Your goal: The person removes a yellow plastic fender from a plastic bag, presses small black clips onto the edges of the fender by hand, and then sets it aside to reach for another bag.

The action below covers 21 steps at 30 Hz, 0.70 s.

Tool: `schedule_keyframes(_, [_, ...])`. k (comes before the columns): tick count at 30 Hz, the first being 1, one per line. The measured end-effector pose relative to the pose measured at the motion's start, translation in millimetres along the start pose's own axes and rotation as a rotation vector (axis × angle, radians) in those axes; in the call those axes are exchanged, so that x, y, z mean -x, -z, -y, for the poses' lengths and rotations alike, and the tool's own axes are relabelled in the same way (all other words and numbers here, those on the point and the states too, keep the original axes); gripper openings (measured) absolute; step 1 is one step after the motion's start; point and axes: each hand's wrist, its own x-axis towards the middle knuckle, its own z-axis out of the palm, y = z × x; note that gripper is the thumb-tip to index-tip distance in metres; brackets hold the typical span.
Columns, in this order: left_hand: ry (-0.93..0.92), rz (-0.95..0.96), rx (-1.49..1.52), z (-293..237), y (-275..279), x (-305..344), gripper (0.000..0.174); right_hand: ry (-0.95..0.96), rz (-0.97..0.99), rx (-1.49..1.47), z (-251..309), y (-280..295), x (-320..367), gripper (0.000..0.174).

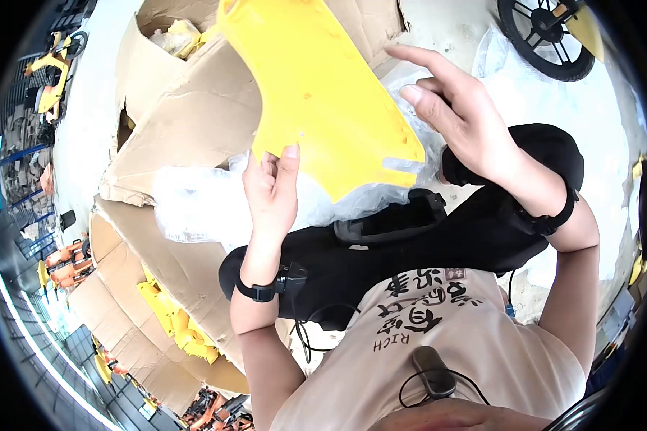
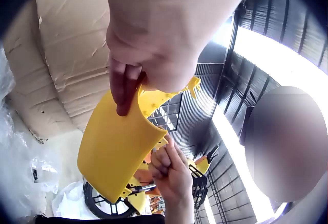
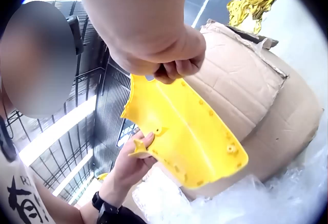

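A curved yellow plastic panel (image 1: 309,93) is held up above the lap, with small studs and tabs on its inner face in the right wrist view. My left hand (image 1: 272,190) grips its near left edge, the thumb on the inner face and fingers on the outer side. My right hand (image 1: 467,118) is raised beside the panel's right edge, index finger and thumb extended, other fingers bent. In the head view a gap shows between this hand and the panel. A grey strip (image 1: 402,165) shows at the panel's near right corner.
Large cardboard boxes (image 1: 187,122) stand ahead and left, one with yellow parts (image 1: 194,341) beside it. Clear plastic wrap (image 1: 194,208) lies below the panel. A phone-like black device (image 1: 392,219) rests on the lap. A black wheel (image 1: 546,36) stands at upper right.
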Motion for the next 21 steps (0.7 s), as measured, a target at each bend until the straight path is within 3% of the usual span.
schedule_keyframes(5, [0.07,0.215,-0.076,0,-3,13,0.027,-0.013,-0.009,0.159,-30,-5,1,0.029])
schedule_keyframes(7, [-0.033,0.323,-0.046,-11,-7,14,0.025,-0.208,0.153,0.214,-28,2,-1,0.027])
schedule_keyframes(8, [-0.069,0.438,-0.143,-8,2,13,0.04,-0.269,0.169,0.108,-34,1,0,0.029])
schedule_keyframes(9, [-0.063,0.439,-0.133,-3,1,12,0.04,-0.278,0.174,0.114,-33,0,1,0.029])
schedule_keyframes(11, [-0.259,0.395,0.037,12,-5,9,0.066,-0.432,0.263,-0.158,-24,-4,2,0.028])
schedule_keyframes(13, [0.111,0.463,0.557,12,-14,16,0.1,-0.455,0.289,-0.223,-26,-9,5,0.028])
schedule_keyframes(15, [0.327,0.461,0.775,3,-14,19,0.12,-0.512,0.371,-0.271,-30,-11,7,0.028])
schedule_keyframes(17, [0.491,0.386,0.82,2,-10,24,0.129,-0.532,0.43,-0.239,-31,-11,11,0.03])
schedule_keyframes(19, [0.327,0.376,0.809,-1,-12,9,0.121,-0.685,0.224,-0.581,-13,-11,10,0.04])
schedule_keyframes(21, [0.481,0.283,0.762,5,-4,15,0.12,-0.668,0.202,-0.76,-20,-2,12,0.046])
